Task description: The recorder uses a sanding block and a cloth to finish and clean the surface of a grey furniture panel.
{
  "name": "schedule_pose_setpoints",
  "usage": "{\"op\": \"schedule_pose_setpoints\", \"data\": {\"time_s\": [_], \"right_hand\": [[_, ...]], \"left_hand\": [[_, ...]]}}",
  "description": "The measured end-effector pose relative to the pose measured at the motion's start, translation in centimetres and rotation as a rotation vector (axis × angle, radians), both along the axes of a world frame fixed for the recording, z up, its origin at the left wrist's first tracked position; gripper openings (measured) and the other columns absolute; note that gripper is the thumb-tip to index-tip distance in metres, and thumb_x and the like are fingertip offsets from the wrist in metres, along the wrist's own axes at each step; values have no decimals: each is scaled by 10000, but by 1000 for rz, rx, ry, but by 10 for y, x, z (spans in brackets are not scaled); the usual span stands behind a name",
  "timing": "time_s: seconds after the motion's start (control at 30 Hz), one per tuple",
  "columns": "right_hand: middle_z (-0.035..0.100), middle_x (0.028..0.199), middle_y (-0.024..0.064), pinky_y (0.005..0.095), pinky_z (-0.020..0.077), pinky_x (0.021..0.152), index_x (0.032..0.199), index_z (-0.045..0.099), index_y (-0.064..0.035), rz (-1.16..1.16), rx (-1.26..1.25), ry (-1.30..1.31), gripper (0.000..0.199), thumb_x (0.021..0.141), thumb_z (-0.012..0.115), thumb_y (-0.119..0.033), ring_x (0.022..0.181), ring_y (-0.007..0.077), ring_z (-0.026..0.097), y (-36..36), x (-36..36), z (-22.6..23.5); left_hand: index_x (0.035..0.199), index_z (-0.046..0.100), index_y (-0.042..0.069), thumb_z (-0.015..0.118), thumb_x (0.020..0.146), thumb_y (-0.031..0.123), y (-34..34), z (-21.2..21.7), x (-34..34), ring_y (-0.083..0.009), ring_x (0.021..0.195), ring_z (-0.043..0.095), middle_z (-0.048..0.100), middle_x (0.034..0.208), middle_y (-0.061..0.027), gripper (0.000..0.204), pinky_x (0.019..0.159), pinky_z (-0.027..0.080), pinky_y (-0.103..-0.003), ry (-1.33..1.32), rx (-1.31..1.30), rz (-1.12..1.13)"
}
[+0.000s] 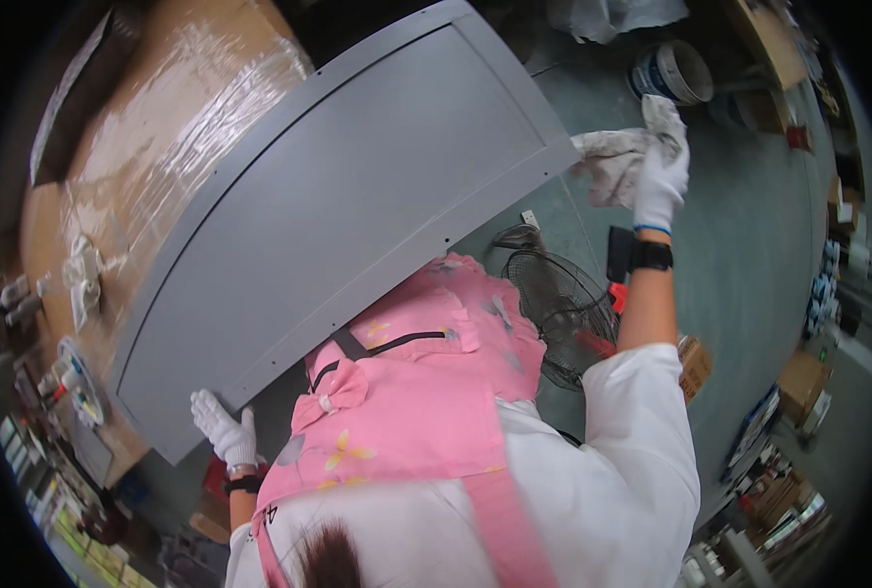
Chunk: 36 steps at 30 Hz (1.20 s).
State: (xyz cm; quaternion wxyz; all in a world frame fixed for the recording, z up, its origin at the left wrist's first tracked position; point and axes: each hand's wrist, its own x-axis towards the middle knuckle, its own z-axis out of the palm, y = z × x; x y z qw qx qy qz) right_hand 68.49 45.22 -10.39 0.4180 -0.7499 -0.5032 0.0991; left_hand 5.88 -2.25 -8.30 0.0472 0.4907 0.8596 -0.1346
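A large grey panel [348, 196] with one curved long edge and a recessed face lies slanted in front of me, resting partly over a wrapped table. My left hand [225, 428], in a white glove, is at the panel's near left end with fingers stretched out and thumb apart, apparently touching its edge. My right hand [663, 186], also gloved in white, is closed on a stained whitish rag [612, 162]. One end of the rag reaches the panel's right corner. Part of the cloth sticks up above the fist.
The tan table [83, 206] at left has plastic film on it, plus a crumpled white glove or cloth [81, 279]. A black fan [558, 304] stands on the floor below the panel's right end. A bucket [673, 73] is at far right, and a cardboard box [694, 367] is beside my right arm.
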Motion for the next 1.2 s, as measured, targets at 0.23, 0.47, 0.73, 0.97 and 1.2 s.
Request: {"op": "schedule_pose_setpoints", "data": {"time_s": [0.23,0.47,0.73,0.97,1.2], "right_hand": [[629,1268,160,351,499,999,1297,554,-3,907,-290,508,431,880,650,-55,1146,229,631,-32,-73,20],[600,896,128,443,524,659,1031,589,-100,1276,-399,-426,310,813,718,-280,787,321,632,-106,-209,4],[588,861,136,444,507,662,1097,576,-60,1271,-352,-579,341,825,694,-228,772,320,615,-121,-236,4],[642,1009,177,472,540,803,1286,530,-106,939,-719,-667,579,792,781,-274,978,370,653,-104,-251,37],[657,1087,189,476,532,860,1188,550,-52,767,-1006,-785,553,817,766,-400,1037,380,649,-94,-274,59]], "left_hand": [[1544,247,15,840,710,231,55,-8,60,-428,1475,237,263,1590,-241,1045,1221,191,-509,-85,140,-62],[1544,258,19,787,745,206,53,-23,66,-447,1467,246,270,1584,-252,976,1211,196,-544,-77,184,-65],[1550,272,33,773,725,175,42,-36,61,-431,1476,243,270,1594,-229,976,1211,186,-556,-106,297,-94],[1551,294,69,789,681,143,44,-38,58,-423,1477,246,272,1600,-210,1004,1213,187,-554,-139,364,-103],[1550,304,79,799,675,160,42,-37,54,-419,1479,244,268,1606,-199,1008,1215,183,-553,-166,384,-119]]}}
